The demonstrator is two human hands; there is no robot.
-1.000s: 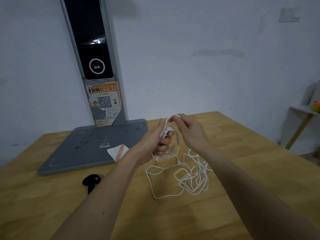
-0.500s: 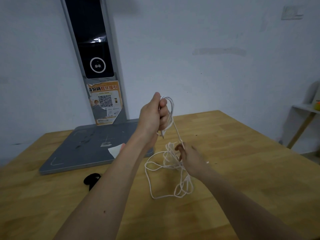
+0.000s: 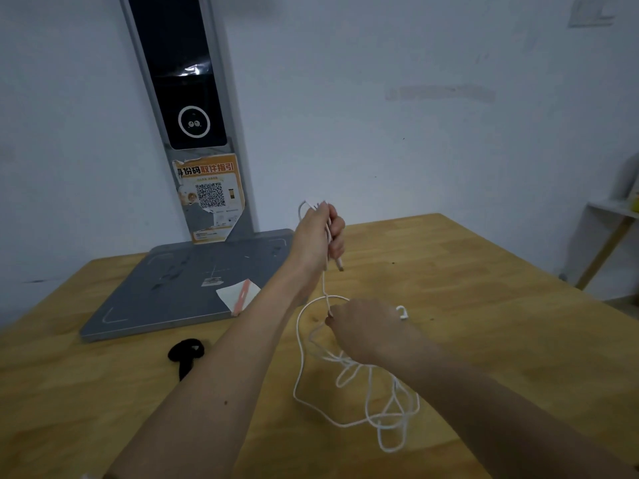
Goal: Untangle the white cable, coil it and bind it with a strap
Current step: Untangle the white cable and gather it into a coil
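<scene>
The left hand [image 3: 318, 236] was raised above the light wooden table [image 3: 484, 305], its fingers curled round a few gathered turns of the thin white cable [image 3: 301, 361]. A short loop of the cable stuck out above the fist, and a plug end poked out below it. From the fist one strand dropped straight down to the right hand [image 3: 366, 330], which was lower and nearer the table, its fingertips pinching that strand. The rest of the cable lay on the table under and in front of the right hand as a loose tangle of overlapping loops, with one wide loop sweeping out to the left of the hand. A small white end piece of the cable showed just behind the right hand.

A black strap [image 3: 185, 356] lay flat on the table, well to the left of the cable tangle and beside the left forearm. Farther back on the table stood a flat grey base plate [image 3: 166, 299] with an upright grey post bearing a dark screen [image 3: 183, 74] and an orange sticker with a square code [image 3: 209, 195]. A white and orange card [image 3: 238, 295] rested on the plate's near right corner, just left of the left forearm.
</scene>
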